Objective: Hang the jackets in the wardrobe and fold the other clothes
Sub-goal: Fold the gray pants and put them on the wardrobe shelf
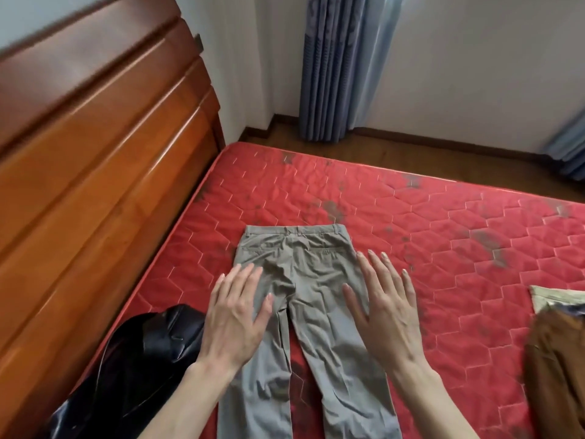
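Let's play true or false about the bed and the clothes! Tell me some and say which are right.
1. The grey trousers lie spread flat on the red mattress. True.
2. The left hand grips a hanger. False: its fingers are straight, over the trousers.
3. A shiny black jacket lies left of the trousers. True.
4. The curtain is yellow. False: it is blue.
5. The right hand is balled into a fist. False: it is open, fingers spread.
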The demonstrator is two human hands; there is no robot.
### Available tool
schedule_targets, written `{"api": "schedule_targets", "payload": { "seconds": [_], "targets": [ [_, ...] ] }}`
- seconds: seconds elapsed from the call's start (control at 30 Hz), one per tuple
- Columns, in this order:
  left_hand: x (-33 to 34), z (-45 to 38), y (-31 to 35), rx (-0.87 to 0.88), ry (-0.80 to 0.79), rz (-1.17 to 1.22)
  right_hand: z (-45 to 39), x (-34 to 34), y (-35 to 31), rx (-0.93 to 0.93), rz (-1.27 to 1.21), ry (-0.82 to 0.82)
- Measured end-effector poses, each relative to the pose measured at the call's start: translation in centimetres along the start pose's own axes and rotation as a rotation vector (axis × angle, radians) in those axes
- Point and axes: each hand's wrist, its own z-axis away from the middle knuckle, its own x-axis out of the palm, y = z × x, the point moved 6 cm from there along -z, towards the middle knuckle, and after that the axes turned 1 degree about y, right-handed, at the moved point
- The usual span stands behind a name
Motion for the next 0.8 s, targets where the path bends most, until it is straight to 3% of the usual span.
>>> {"api": "schedule_targets", "payload": {
  "seconds": [0.4, 0.57, 0.73, 0.8],
  "targets": [
    [18.5, -8.4, -10.0, -0.014, -0.062, -0.127, -6.8, 20.3, 10.0, 0.084, 0.025, -0.075],
    [27.1, -7.7, -15.6, -0.002, -0.228, -0.339, -4.5, 29.8, 14.6, 0.637, -0.192, -0.157],
    [31.2, -5.4, -20.8, -0.344, -0.396, -0.277, -2.8, 33.9, 16.9, 0.663, -0.028, -0.204],
    [31.8, -4.9, -21.3, -0.398, -0.423, -0.228, -2.7, 34.6, 17.7, 0.638, 0.008, -0.217]
  ]
}}
